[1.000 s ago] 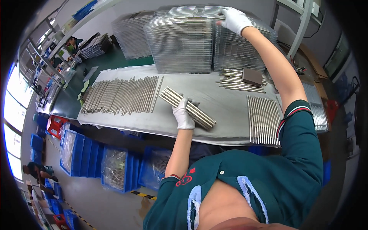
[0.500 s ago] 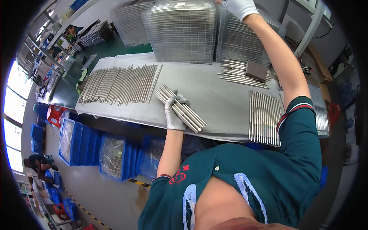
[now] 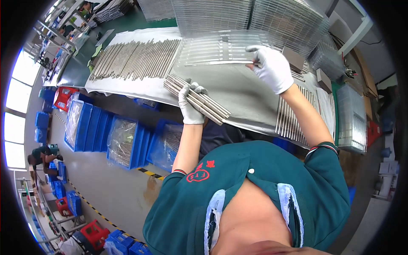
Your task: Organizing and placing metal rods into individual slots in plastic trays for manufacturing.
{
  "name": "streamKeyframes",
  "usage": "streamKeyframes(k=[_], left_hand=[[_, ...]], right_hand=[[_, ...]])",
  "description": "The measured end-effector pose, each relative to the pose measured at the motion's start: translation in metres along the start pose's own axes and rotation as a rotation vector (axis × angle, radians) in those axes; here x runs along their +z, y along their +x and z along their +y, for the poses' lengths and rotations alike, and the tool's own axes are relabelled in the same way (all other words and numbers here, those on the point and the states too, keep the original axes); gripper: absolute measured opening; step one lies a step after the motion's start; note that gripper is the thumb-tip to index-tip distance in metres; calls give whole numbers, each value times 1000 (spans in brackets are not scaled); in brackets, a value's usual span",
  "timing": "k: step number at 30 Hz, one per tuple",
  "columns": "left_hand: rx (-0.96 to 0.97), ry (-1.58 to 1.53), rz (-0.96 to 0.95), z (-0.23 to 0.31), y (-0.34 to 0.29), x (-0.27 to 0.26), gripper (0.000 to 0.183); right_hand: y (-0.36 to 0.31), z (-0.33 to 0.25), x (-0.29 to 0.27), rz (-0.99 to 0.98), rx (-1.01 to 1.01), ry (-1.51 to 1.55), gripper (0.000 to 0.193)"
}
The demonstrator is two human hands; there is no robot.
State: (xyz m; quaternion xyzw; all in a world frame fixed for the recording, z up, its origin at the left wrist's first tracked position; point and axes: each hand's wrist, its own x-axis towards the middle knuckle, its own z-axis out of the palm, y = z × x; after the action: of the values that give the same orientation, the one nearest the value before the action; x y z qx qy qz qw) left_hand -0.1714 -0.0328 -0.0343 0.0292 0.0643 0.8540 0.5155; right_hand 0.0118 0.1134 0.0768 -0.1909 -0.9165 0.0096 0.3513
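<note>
My gloved left hand (image 3: 190, 111) is closed around a bundle of shiny metal rods (image 3: 208, 107), held slantwise over the table's near edge. In my gloved right hand (image 3: 274, 73) is one end of a clear plastic tray (image 3: 204, 52) with ribbed slots, pinched at its near edge. The tray is tilted above the cloth, in front of the tall tray stacks, and looks slightly blurred. A long row of similar rods (image 3: 131, 61) lies side by side on the white cloth to the left. Below my right forearm lies another row of rods (image 3: 289, 117), partly covered by the arm.
Tall stacks of clear trays (image 3: 212, 16) line the table's back. A dark brown block (image 3: 293, 58) sits on loose rods at the back right, with another block (image 3: 324, 80) nearby. More trays (image 3: 352, 117) stand at the right end. Blue crates (image 3: 91, 127) are on the floor.
My right hand has come down from the top of the tray stacks toward me, now with a clear tray in it. The left hand still grips the rods. The whole view has shifted.
</note>
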Motion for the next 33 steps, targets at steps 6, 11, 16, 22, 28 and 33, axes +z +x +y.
streamKeyframes(k=[6,11,16,22,28,33], left_hand=[[22,0,88,1,-25,-11,26],[11,73,113,2,-27,-8,25],[9,74,131,2,-26,-8,25],[37,103,149,2,-24,-6,25],[27,111,155,3,-23,-5,23],[45,144,160,1,-25,-3,24]], right_hand=[[-15,9,58,-203,-100,58,24],[-12,7,85,-393,27,184,28],[-16,22,92,-430,-60,296,28],[-11,37,81,-290,-123,232,22],[-5,100,68,-163,83,-257,21],[11,96,83,-473,187,-564,29]])
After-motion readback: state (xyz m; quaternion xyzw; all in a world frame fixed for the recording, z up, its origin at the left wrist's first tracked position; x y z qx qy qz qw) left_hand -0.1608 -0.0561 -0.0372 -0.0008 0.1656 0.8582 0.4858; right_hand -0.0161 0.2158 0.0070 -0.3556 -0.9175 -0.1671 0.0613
